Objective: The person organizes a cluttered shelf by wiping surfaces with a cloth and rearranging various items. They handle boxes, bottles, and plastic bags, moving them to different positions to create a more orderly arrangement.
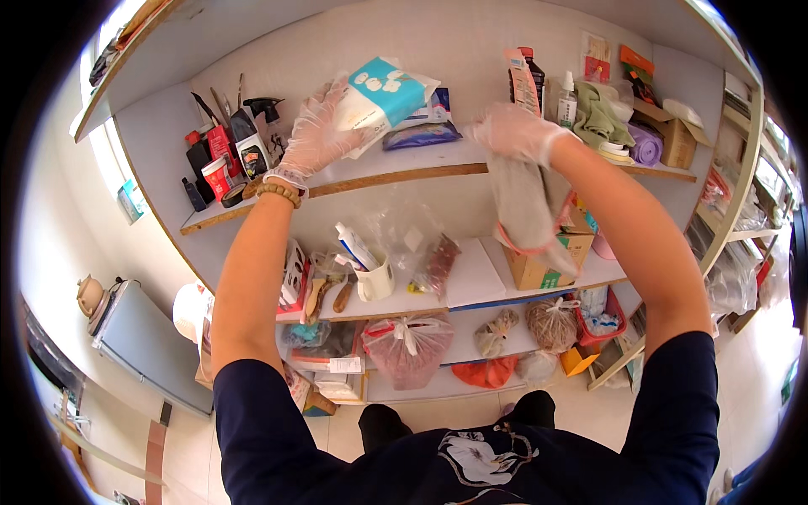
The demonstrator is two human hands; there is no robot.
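Note:
My left hand (319, 134), in a clear disposable glove, grips one end of a blue-and-white pack of soft tissues (385, 95) above the upper shelf (353, 180). The pack is tilted, with cotton bolls printed on it. Behind and below it lie a dark blue wipes packet (440, 104) and a purple-blue packet (421, 137). In my right hand (516, 134), gloved the same way, hang grey knitted work gloves (522, 205) with orange-red cuff edging. They dangle past the shelf's front edge and partly cover a cardboard box (536, 268) on the shelf below.
Bottles, including a black spray bottle (251, 148), crowd the upper left. A brown bottle (535, 79), small spray bottle (567, 101) and green cloth (600, 117) stand right. Below are a white mug (375, 283) holding toothpaste, brushes (315, 297) and tied plastic bags (410, 350).

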